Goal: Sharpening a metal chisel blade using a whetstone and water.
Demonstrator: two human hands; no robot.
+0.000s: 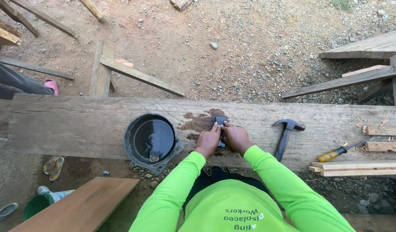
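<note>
My left hand (208, 139) and my right hand (235, 136) press together on a small dark flat block (221, 121) lying on a wide weathered wooden plank (77, 124). Fingertips of both hands rest on the block's near end. Around the block the wood shows a dark wet stain (202, 122). Both arms wear bright green sleeves. A black round basin (151, 139) with dark water stands just left of my left hand, at the plank's near edge.
A claw hammer (285, 135) lies on the plank right of my hands, then a yellow-handled screwdriver (342, 151) and thin wood strips (357, 167). Gravel ground, timber offcuts and a sawhorse (104, 68) lie beyond. A brown board (84, 208) and green bucket (36, 205) sit lower left.
</note>
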